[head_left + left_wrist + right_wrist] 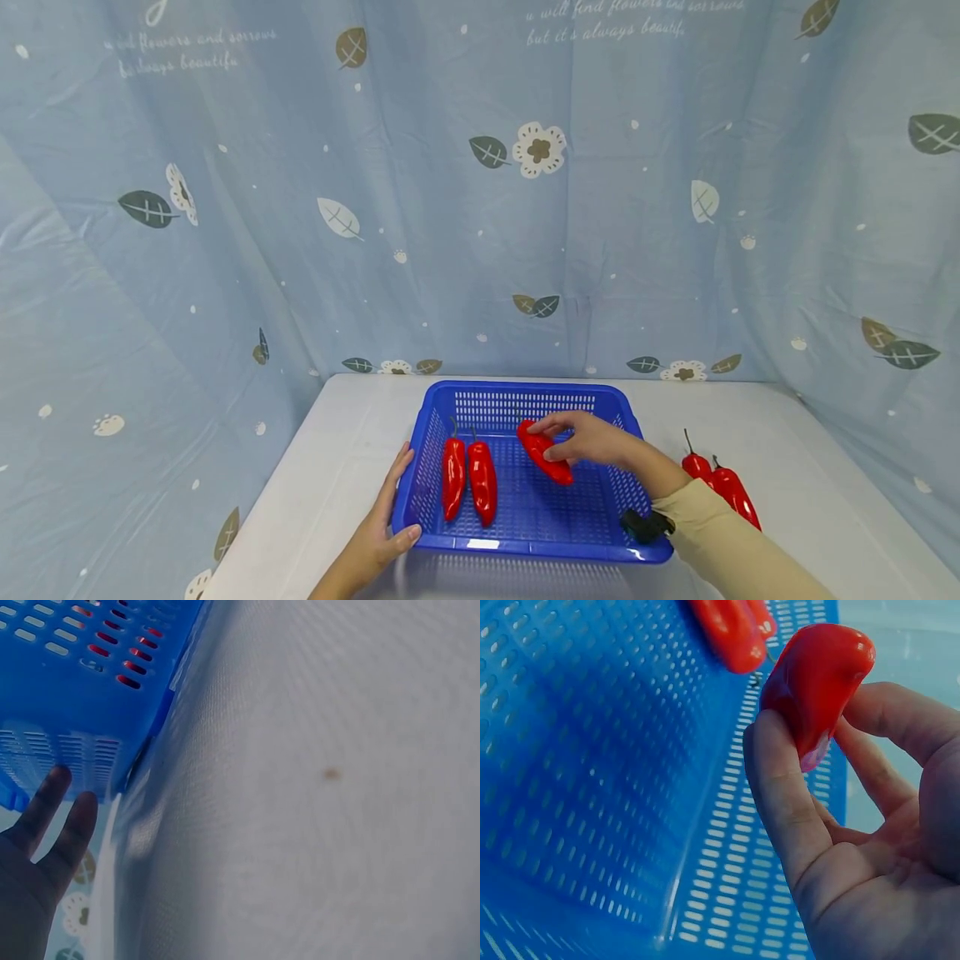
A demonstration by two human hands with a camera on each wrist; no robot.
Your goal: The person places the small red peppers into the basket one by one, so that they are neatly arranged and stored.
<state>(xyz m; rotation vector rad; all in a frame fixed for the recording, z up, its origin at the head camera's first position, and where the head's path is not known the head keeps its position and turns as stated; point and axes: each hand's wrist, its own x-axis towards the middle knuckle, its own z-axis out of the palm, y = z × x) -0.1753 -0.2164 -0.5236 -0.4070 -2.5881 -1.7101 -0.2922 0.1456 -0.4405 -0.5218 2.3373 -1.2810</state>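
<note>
In the head view a blue plastic basket (525, 387) stands on the white table. My right hand (600, 440) pinches a red chili pepper (553, 469) between thumb and fingers, over the right half of the basket. The right wrist view shows that pepper (821, 671) tilted, with fingers on either side of it. Two more red peppers, one (453, 481) beside the other (482, 485), lie lengthwise in the basket's left part. My left hand (375, 529) rests at the front left corner, its fingers straight along the outer wall and its thumb by the front rim.
Outside the basket on the right, partly behind the right sleeve (731, 542), lie more red peppers (735, 493). A black wrist mount (647, 527) overlaps the basket's front right corner. A blue patterned curtain (450, 208) hangs behind and around the table (315, 467).
</note>
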